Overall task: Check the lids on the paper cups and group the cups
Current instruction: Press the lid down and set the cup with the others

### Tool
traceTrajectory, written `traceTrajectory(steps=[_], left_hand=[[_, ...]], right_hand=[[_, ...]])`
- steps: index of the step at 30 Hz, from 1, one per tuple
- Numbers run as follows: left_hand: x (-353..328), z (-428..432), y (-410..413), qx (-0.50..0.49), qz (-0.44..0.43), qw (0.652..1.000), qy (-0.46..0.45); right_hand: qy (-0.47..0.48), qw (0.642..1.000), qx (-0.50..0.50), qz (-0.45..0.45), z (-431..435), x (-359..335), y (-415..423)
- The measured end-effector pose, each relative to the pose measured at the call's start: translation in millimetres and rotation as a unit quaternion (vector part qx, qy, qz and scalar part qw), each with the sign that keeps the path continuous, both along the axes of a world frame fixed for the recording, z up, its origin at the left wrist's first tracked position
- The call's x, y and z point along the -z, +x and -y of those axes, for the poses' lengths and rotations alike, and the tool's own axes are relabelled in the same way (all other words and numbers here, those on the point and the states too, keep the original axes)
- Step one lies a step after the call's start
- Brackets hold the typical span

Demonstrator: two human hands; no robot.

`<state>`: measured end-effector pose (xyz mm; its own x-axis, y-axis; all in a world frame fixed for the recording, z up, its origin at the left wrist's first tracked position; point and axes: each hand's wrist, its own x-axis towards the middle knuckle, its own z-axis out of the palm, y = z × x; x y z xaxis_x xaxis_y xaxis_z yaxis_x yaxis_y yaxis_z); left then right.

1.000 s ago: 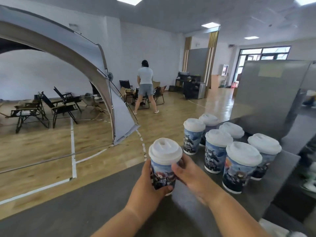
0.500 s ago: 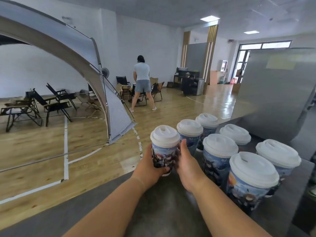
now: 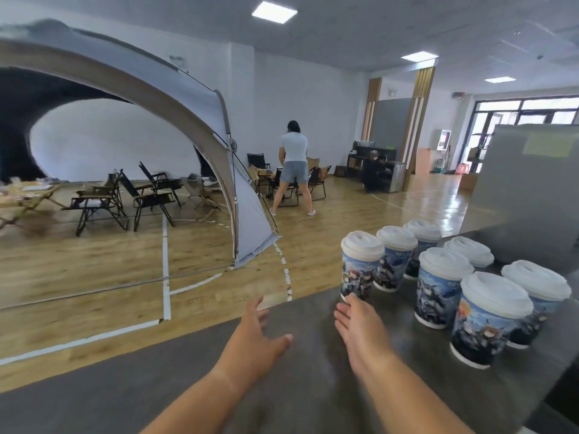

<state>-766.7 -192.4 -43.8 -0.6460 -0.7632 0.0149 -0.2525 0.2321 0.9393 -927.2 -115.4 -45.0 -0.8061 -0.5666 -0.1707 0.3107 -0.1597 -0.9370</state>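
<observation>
Seven lidded paper cups (image 3: pixel 441 286) stand clustered at right of frame on the grey counter (image 3: pixel 156 399). The leftmost cup (image 3: pixel 360 267) is upright, just beside its neighbour.

Right hand (image 3: pixel 360 321), lower centre: fingers straight and holding nothing, tips at that cup's base. They possibly touch it, but blur hides this.

Left hand (image 3: pixel 257 336): fingers spread and empty, left of the cup and apart from it.

Bare hands (image 3: pixel 255 336) (forearms (image 3: pixel 404 396) likewise)
</observation>
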Motion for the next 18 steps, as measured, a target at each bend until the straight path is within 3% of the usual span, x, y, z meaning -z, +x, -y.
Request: traceTrajectory(steps=[5, 9, 14, 18], left_hand=[[-30.3, -19.0, 156.2, -0.032, -0.073, 0.996, -0.052], [-36.7, -44.7, 297.8, -0.051, -0.143, 0.988, -0.039], [-46.1, -64.0, 447.6, -0.074, -0.209, 0.973, -0.057], [-63.7, -58.7, 520.1, -0.115, -0.244, 0.957, -0.105]], right_hand=[[-0.042, 0.988, -0.146, -0.017, 21.4, -36.0, 166.7], [-0.078, 0.968, -0.234, -0.042, 31.3, -46.1, 307.4], [-0.056, 0.953, -0.281, -0.096, 41.7, -42.1, 438.9], [-0.036, 0.95, -0.283, -0.125, 51.1, -42.7, 502.1]])
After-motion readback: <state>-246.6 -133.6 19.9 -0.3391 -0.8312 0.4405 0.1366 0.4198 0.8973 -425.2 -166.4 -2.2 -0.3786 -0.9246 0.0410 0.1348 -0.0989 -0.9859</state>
